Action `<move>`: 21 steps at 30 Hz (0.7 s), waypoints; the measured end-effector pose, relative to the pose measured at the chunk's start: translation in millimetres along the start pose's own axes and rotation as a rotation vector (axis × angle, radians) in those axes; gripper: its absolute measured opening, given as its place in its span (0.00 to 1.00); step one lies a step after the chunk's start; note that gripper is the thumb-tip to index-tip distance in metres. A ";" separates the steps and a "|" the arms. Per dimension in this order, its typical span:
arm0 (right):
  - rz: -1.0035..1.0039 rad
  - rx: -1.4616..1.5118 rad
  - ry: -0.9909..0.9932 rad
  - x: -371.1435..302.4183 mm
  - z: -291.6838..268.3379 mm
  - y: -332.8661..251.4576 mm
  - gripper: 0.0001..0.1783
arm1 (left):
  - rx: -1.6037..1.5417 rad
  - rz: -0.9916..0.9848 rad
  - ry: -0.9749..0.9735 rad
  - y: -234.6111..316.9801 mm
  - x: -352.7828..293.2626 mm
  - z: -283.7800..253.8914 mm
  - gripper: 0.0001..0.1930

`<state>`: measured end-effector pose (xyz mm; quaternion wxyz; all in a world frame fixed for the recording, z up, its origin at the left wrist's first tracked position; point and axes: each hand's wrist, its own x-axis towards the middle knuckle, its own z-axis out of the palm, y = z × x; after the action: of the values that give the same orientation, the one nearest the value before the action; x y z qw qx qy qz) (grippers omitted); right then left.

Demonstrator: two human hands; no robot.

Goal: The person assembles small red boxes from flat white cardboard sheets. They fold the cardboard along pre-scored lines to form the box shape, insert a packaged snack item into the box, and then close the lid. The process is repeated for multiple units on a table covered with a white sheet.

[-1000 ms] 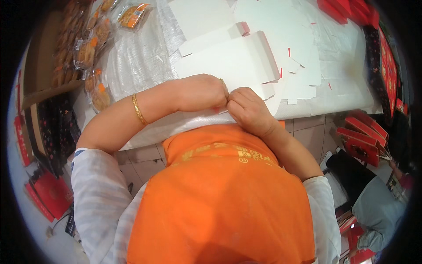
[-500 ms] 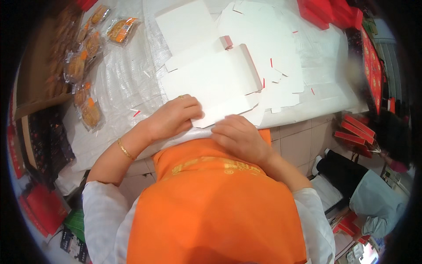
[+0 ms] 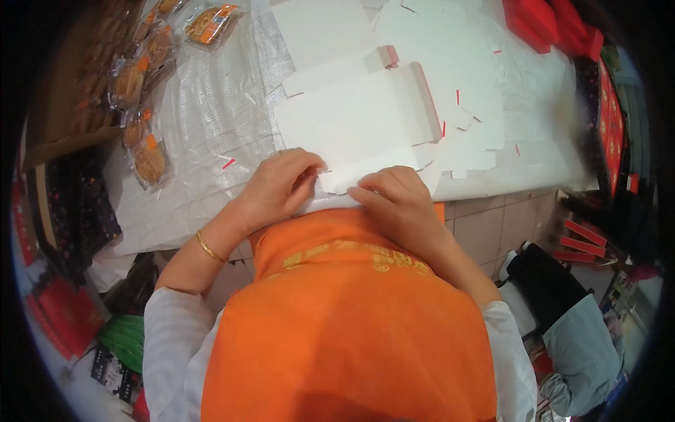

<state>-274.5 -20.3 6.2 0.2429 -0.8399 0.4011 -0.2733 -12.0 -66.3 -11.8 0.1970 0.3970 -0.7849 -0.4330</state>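
A partly folded white cardboard box (image 3: 344,123) lies on the table before me, its inside facing up. Its right side wall stands upright, and a small pinkish corner tab (image 3: 388,56) is folded up at the back. At the left end of the near flap (image 3: 365,167), my left hand (image 3: 285,181) is closed with its fingertips pinching the card. My right hand (image 3: 397,200) has its fingers curled onto the same flap's near edge, further right. The thumbs are mostly hidden.
Flat white card sheets (image 3: 450,63) lie beyond the box, with red and white scraps about. Wrapped pastries (image 3: 150,160) sit at the left beside a brown carton (image 3: 77,151). Red boxes (image 3: 541,24) stand far right. Another person's legs (image 3: 545,281) show at the lower right.
My view has shifted slightly, so the table contents sit further right and higher. Both hands remain at the near flap, with the right fingers more curled over its edge.
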 end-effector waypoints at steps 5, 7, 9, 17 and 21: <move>0.036 -0.030 -0.086 -1.2 12.8 4.6 0.17 | -0.111 -0.166 0.048 14.6 -10.9 14.9 0.16; 0.021 -0.036 -0.092 -0.9 14.6 6.1 0.16 | -0.077 -0.141 0.031 13.6 -11.7 14.9 0.17; 0.018 -0.031 -0.092 -0.6 15.2 6.1 0.16 | -0.049 -0.108 0.033 12.7 -10.4 15.4 0.17; 0.107 -0.036 -0.025 0.9 12.3 7.3 0.13 | 0.151 0.297 -0.001 6.4 18.2 15.8 0.15; 0.196 -0.135 0.014 -2.8 19.1 6.5 0.15 | 0.203 0.389 -0.077 12.6 40.7 25.5 0.14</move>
<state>-267.0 -18.1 -12.6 0.2084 -0.8093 0.5004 -0.2263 -59.0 -81.4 -16.7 0.2055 0.2393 -0.8932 -0.3205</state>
